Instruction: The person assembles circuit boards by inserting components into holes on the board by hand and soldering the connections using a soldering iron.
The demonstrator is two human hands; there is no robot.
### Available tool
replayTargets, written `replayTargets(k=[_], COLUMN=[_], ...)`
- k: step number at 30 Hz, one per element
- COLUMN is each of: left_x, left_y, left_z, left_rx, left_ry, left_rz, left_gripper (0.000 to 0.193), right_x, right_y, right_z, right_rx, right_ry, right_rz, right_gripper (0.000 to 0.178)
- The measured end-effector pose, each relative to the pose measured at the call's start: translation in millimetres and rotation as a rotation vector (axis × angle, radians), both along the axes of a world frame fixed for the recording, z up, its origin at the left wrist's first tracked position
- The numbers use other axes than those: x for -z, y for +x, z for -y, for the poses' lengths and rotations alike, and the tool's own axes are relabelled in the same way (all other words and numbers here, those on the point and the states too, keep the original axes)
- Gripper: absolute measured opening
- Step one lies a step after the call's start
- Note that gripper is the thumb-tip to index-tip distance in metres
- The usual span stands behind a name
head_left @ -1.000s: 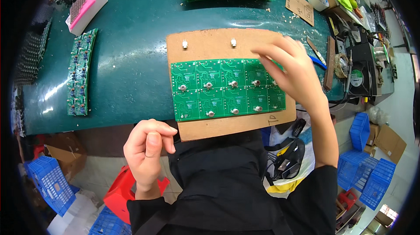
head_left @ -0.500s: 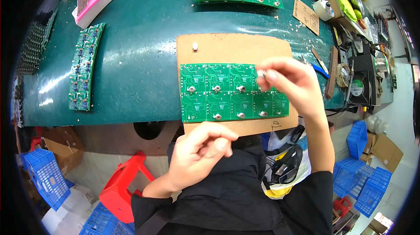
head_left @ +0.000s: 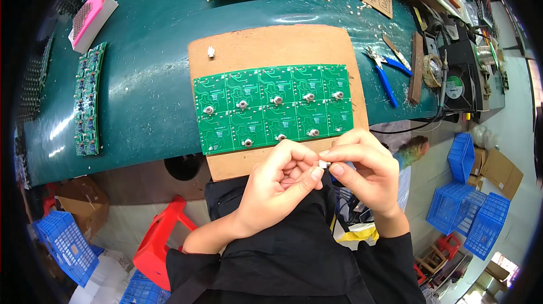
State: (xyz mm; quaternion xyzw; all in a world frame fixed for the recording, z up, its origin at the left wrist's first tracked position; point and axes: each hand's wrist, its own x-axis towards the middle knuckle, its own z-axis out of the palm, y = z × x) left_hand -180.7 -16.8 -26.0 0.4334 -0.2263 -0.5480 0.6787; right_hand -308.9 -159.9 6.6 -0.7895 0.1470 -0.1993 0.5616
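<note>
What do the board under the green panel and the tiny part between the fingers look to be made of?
The board looks like brown hardboard or thick card: matte, uniform tan, with rounded worn corners. The green panel looks like glossy circuit-board laminate. The tiny part, pinched by the left hand and right hand, looks whitish, perhaps plastic or metal; too small to tell.

Electronics workshop: circuit boards (head_left: 274,106), pliers (head_left: 384,72), bench fan (head_left: 455,86).

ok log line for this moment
left hand + right hand: pinch small white part | green circuit panel: on brown board
</note>
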Motion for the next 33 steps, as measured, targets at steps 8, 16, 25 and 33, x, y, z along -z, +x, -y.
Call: replayTargets(k=[8, 16, 25, 33], left_x=[2, -11, -17, -21], left_y=[-16, -1, 17, 40], left_z=[9, -12, -39, -60], left_rx=[-0.133, 0.01, -0.081, -0.357], left_ry=[-0.029, 0.041, 0.045, 0.015], left_rz=[0.631, 0.693, 0.635, 0.692], left_gripper=[0.019, 0.02, 0.013, 0.01], right_x=[13, 31, 38, 34], right_y=[-22, -21, -18, -18], right_z=[-11, 23, 23, 24], right_rx=[0.193, 0.393, 0.35, 0.329], right_ry=[0.054, -0.621, -0.699, -0.739], right_rz=[0.01, -0.089, -0.11, -0.121], right_gripper=[0.017, 0.021, 0.021, 0.021])
